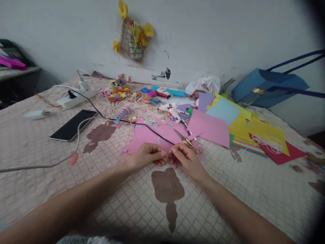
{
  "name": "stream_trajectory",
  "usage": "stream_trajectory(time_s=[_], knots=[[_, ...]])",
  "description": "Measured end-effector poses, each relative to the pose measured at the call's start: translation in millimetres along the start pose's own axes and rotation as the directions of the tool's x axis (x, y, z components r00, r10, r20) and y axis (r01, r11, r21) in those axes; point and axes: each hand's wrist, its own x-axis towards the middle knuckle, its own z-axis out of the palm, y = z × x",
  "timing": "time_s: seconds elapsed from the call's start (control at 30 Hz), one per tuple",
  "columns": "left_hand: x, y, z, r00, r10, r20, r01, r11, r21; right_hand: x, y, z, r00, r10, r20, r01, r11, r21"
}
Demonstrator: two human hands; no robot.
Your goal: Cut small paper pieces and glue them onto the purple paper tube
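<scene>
My left hand [149,155] and my right hand [186,157] meet at the fingertips, just over the near edge of a pink paper sheet [144,137]. Both are closed in a pinch. Whatever lies between the fingertips is too small to make out. Gold-handled scissors [189,141] rest right behind my right hand, blades pointing away to the left. A black cord [149,128] crosses the pink sheet behind my hands. Small paper snippets [149,121] are scattered over the sheet's far part.
A white glue gun [172,110] lies beyond the scissors. Coloured paper sheets [236,122] spread to the right, before a blue bag [269,86]. At left are a dark phone [73,125], a power strip [76,98] and a grey cable [50,166]. A small flower pot [120,83] stands behind.
</scene>
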Motion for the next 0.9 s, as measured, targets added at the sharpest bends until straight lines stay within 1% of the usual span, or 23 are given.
stream_trajectory(time_s=[0.13, 0.33, 0.5, 0.63, 0.7, 0.77, 0.83, 0.9], knots=[[-0.1, 1.8, 0.7, 0.999, -0.032, -0.023, 0.031, 0.999, -0.012, 0.2, -0.4, -1.5, 1.0, -0.005, 0.011, 0.005, 1.0, -0.013], [1.4, 0.5, 0.0, 0.999, -0.021, -0.047, 0.023, 0.999, 0.031, -1.1, -3.8, 0.7, 0.999, -0.015, 0.032, 0.016, 0.999, -0.045], [2.7, -2.1, -0.1, 1.0, -0.006, -0.03, 0.009, 0.997, 0.078, -1.8, -2.6, 2.8, 0.998, -0.002, 0.057, 0.007, 0.996, -0.085], [1.7, 1.1, -1.7, 1.0, 0.009, 0.007, -0.009, 0.994, 0.11, -2.5, -2.5, 3.0, 0.999, -0.02, 0.037, 0.025, 0.991, -0.131], [1.6, 5.4, -7.0, 0.998, 0.067, -0.02, -0.062, 0.979, 0.193, -2.5, -2.8, 1.8, 0.999, -0.029, 0.018, 0.031, 0.99, -0.14], [2.3, 10.2, -15.7, 0.983, 0.164, -0.087, -0.123, 0.925, 0.36, -2.2, -2.9, 0.1, 0.999, -0.046, -0.004, 0.045, 0.988, -0.144], [3.5, 13.4, -26.1, 0.952, 0.267, -0.152, -0.144, 0.824, 0.548, -1.7, -2.4, -1.5, 0.998, -0.06, -0.016, 0.057, 0.987, -0.152], [4.6, 14.0, -35.3, 0.94, 0.297, -0.169, -0.099, 0.709, 0.698, -1.4, -1.3, -2.4, 0.998, -0.056, -0.018, 0.052, 0.985, -0.166]])
